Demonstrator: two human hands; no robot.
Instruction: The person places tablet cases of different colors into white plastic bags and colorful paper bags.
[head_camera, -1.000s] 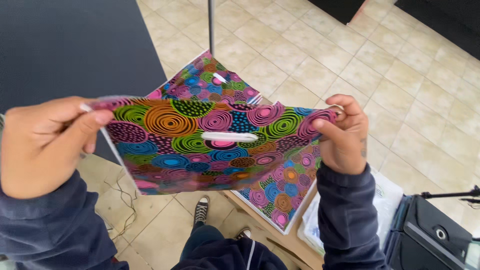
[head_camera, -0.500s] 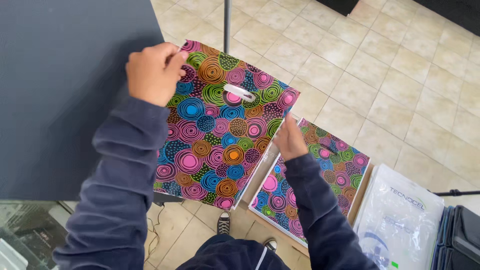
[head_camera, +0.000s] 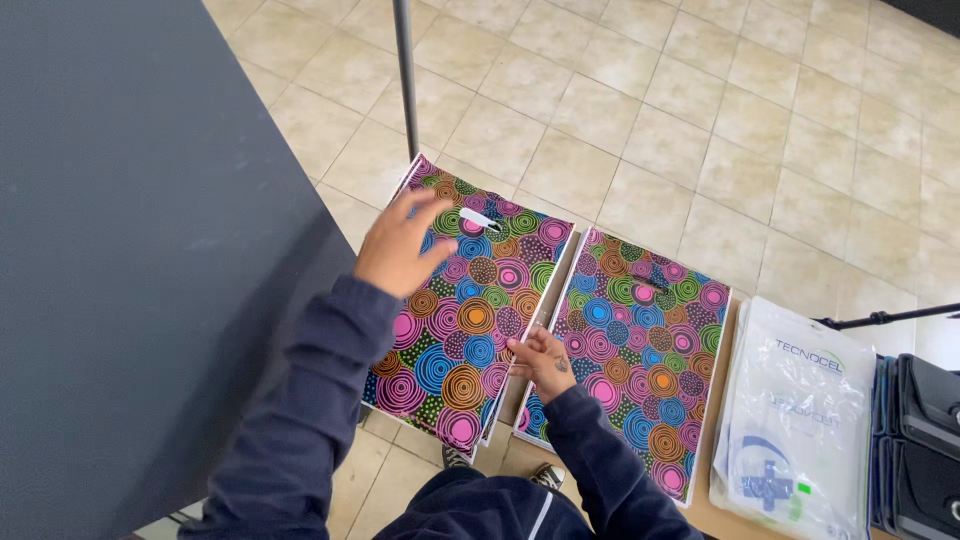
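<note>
A low wooden bench stands over a beige tiled floor. On it lie 2 stacks of plastic bags printed with bright circles: the left stack and the right stack sit just beside each other. Farther right lies a pile of clear white pouches, then black cases at the edge.

The grey table runs off the frame at nine o'clock. At three o'clock, the black cases are cut off. The left hand hides part of the patterned bag.
</note>
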